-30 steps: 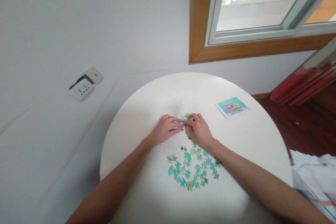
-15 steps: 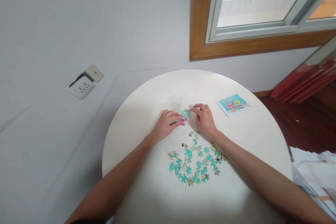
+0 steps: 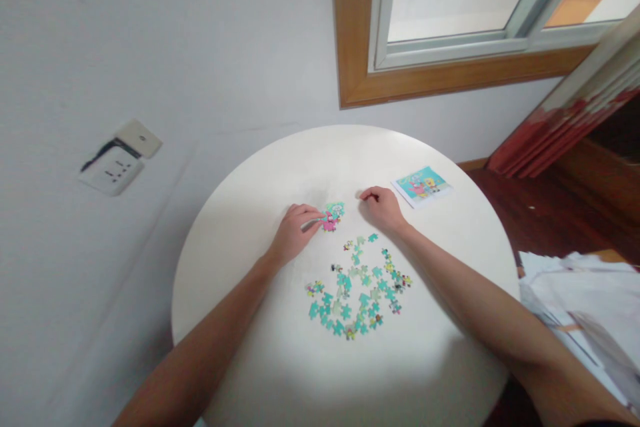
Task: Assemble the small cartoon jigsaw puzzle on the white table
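A small joined section of jigsaw puzzle (image 3: 331, 221), pink and teal, lies flat on the white round table (image 3: 240, 347). My left hand (image 3: 295, 233) rests at its left edge, fingers stretched out and thumb apart, the fingertips touching the pink part. To the right of the section, apart from it, is my right hand (image 3: 384, 210), its fingers curled and pressed together; whatever they may hold is hidden. Loose puzzle pieces (image 3: 346, 311), mostly teal with some yellow and pale ones, are spread between my forearms.
A picture card (image 3: 423, 186) with cartoon figures lies beyond my right hand. Behind the table are the wall, a socket (image 3: 114, 170) and a wood-framed window (image 3: 345, 90). A red curtain (image 3: 525, 140) hangs at right, with papers (image 3: 575, 300) below it.
My right hand has drawn away from the joined section toward the picture card, its fingers now curled. My left hand has eased back to the section's left edge, uncovering more pink. The view has shifted right.
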A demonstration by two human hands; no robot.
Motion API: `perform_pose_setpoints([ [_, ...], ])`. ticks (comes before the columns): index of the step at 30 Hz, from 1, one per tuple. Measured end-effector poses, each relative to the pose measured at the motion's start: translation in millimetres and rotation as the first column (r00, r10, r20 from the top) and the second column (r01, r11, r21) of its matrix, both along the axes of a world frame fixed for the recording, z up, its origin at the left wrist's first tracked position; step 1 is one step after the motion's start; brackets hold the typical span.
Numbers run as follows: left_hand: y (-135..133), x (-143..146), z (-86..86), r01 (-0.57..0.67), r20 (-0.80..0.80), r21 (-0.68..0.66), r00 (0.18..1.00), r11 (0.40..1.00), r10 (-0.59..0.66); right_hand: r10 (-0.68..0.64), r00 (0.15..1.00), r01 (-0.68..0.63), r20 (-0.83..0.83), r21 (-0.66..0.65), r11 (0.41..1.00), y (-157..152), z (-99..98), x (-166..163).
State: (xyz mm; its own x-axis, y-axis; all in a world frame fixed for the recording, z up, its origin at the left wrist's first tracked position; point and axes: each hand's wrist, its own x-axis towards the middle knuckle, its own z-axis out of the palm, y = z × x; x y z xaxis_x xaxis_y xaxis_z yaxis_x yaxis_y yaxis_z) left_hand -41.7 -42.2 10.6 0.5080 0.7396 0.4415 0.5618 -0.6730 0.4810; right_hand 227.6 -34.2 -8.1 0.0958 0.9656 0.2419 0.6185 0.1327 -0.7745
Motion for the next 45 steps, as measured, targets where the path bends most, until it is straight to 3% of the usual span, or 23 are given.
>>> perform_pose_setpoints([
  [5, 2.4, -1.0, -2.0, 0.005, -0.001, 0.004, 1.0, 1.0, -0.005, -0.001, 1.0, 0.0, -0.027, -0.028, 1.0, 4.7, 2.6, 0.5],
  [9, 3.6, -0.8, -3.7, 0.004, 0.003, 0.006, 1.0, 1.0, -0.004, 0.085, 0.994, -0.088, -0.067, -0.049, 0.995, -9.4, 19.5, 1.5],
  [13, 3.1, 0.3, -2.4, -0.006, 0.008, -0.001, 1.0, 1.0, 0.006, 0.299, 0.953, -0.301, 0.039, 0.042, 0.953, -73.9, 49.6, 4.9],
  [15, 2.3, 1.3, -1.6, -0.005, 0.01, -0.006, 1.0, 1.0, 0.005, 0.431, 0.895, -0.436, 0.115, 0.014, 0.9, -116.4, 60.7, 9.2],
  [17, 1.5, 2.5, -1.6, -0.006, 0.019, -0.012, 1.0, 1.0, 0.006, 0.49, 0.85, -0.489, 0.194, -0.058, 0.87, -154.6, 65.5, 14.6],
  [22, -0.1, 4.3, -3.0, -0.003, 0.027, -0.023, 1.0, 1.0, 0.003, 0.479, 0.81, -0.45, 0.339, -0.164, 0.878, -209.1, 55.8, 20.6],
  [30, -2.8, 4.1, -0.4, 0.004, 0.03, -0.019, 1.0, 1.0, -0.003, 0.345, 0.864, -0.271, 0.367, -0.239, 0.932, -240.7, 30.3, 7.6],
  [39, -7.4, 5.8, 4.0, 0.038, 0.012, -0.056, 0.999, 0.998, -0.037, 0.221, 0.885, -0.109, 0.41, -0.278, 0.954, -252.1, 20.6, -1.0],
  [42, -8.6, 6.2, 3.5, 0.055, 0.011, -0.068, 0.998, 0.996, -0.055, 0.247, 0.916, -0.125, 0.316, -0.361, 0.924, -249.9, 25.2, -1.9],
  [45, -8.0, 6.3, 1.9, 0.07, 0.007, -0.071, 0.998, 0.995, -0.07, 0.289, 0.944, -0.217, 0.16, -0.358, 0.908, -234.8, 38.7, 0.6],
])
